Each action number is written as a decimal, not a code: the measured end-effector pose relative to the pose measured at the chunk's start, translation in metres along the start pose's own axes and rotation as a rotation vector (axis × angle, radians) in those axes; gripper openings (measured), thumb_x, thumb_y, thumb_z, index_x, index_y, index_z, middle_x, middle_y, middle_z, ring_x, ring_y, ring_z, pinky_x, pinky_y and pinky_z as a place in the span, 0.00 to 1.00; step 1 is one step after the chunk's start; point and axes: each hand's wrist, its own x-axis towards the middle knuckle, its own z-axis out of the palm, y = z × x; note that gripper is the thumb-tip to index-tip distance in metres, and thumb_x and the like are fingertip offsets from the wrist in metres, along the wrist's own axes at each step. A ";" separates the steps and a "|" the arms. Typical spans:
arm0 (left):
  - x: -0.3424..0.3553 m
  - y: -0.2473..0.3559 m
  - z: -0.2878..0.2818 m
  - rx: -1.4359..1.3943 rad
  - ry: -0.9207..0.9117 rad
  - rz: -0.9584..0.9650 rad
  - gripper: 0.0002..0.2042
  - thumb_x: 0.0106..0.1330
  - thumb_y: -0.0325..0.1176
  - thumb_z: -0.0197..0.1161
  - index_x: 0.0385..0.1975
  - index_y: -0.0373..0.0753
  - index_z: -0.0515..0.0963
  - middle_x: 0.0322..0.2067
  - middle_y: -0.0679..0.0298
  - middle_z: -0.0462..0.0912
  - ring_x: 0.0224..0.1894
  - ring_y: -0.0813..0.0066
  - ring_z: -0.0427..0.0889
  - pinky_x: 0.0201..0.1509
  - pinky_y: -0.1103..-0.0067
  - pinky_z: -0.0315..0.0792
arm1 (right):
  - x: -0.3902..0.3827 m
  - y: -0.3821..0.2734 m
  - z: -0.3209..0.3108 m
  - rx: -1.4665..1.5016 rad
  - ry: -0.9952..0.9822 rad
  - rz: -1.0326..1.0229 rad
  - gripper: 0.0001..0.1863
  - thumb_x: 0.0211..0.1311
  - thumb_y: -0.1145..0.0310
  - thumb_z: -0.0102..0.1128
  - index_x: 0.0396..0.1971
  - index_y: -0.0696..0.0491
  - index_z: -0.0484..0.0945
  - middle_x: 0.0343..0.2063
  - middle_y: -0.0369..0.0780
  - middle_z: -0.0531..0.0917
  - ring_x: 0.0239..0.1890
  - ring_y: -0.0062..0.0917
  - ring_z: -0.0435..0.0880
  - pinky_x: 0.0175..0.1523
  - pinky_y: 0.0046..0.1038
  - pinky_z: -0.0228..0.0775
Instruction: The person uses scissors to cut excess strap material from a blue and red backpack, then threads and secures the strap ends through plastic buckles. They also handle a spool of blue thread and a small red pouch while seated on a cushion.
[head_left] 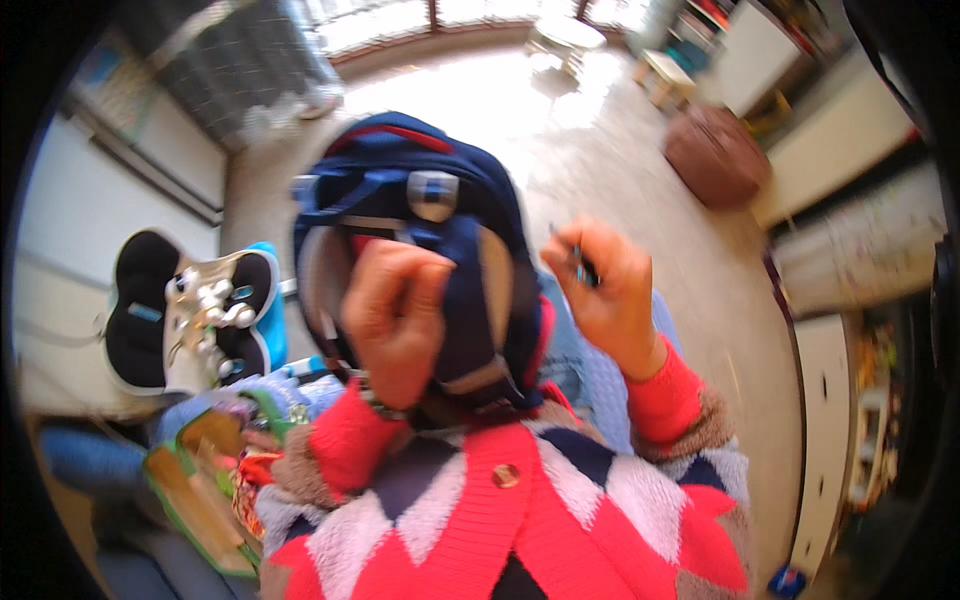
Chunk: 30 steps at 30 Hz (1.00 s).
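A navy blue backpack [465, 330] with grey strips, red trim and a silver-grey patch stands upright on my lap. In front of it my left hand [395, 315] is raised with the fingers curled into a pinch. Whatever those fingers hold, if anything, is hidden. Off the backpack's right side, my right hand [608, 295] is closed around a small dark object with light-blue bits [585, 268]. Its kind cannot be made out, as the fingers cover most of it. The two hands are apart.
At left lies a black-and-cream cushioned thing [145, 310] with white pieces on it. Near my left elbow an open green-edged bag [205, 480] holds cloth. A brown pouf [715, 158], white stool [565, 45] and small bench [665, 78] stand farther off. Cabinets line the right.
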 end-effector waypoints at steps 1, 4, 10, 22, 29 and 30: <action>0.000 -0.002 -0.001 0.060 0.002 0.026 0.02 0.63 0.21 0.60 0.29 0.36 0.76 0.27 0.63 0.74 0.32 0.73 0.73 0.37 0.81 0.66 | -0.012 0.016 -0.014 0.018 -0.011 0.132 0.07 0.55 0.74 0.65 0.26 0.58 0.75 0.19 0.42 0.73 0.20 0.28 0.72 0.27 0.26 0.63; -0.007 -0.002 0.002 -0.116 -0.014 -0.074 0.03 0.64 0.19 0.58 0.35 0.35 0.76 0.35 0.66 0.72 0.35 0.83 0.70 0.38 0.88 0.63 | -0.070 0.072 -0.062 -0.010 -0.044 0.510 0.10 0.55 0.70 0.66 0.24 0.59 0.75 0.18 0.46 0.74 0.19 0.32 0.75 0.26 0.29 0.63; -0.013 -0.004 0.006 -0.122 -0.054 -0.058 0.06 0.63 0.16 0.58 0.38 0.32 0.76 0.40 0.64 0.72 0.36 0.84 0.71 0.41 0.89 0.62 | -0.231 0.139 -0.115 -0.449 -0.146 0.976 0.11 0.55 0.62 0.64 0.23 0.56 0.79 0.16 0.48 0.75 0.18 0.34 0.75 0.26 0.33 0.64; -0.013 -0.003 0.005 -0.023 -0.098 -0.062 0.06 0.63 0.17 0.58 0.37 0.33 0.76 0.41 0.64 0.71 0.37 0.82 0.71 0.41 0.88 0.63 | -0.309 0.178 -0.116 -0.415 -0.260 1.105 0.11 0.52 0.61 0.65 0.24 0.55 0.81 0.19 0.48 0.79 0.23 0.40 0.79 0.28 0.38 0.66; -0.008 0.001 0.005 0.179 -0.135 0.077 0.08 0.52 0.19 0.67 0.31 0.37 0.78 0.32 0.60 0.72 0.33 0.66 0.74 0.36 0.77 0.68 | -0.311 0.166 -0.111 -0.917 -0.192 0.733 0.06 0.52 0.69 0.57 0.21 0.54 0.75 0.26 0.45 0.77 0.31 0.45 0.78 0.33 0.44 0.69; -0.007 0.002 0.005 0.143 -0.140 0.090 0.09 0.51 0.18 0.67 0.31 0.37 0.78 0.32 0.60 0.72 0.32 0.66 0.74 0.35 0.77 0.69 | -0.304 0.166 -0.109 -0.967 -0.189 0.729 0.04 0.51 0.71 0.57 0.23 0.55 0.74 0.28 0.44 0.77 0.33 0.46 0.78 0.34 0.45 0.69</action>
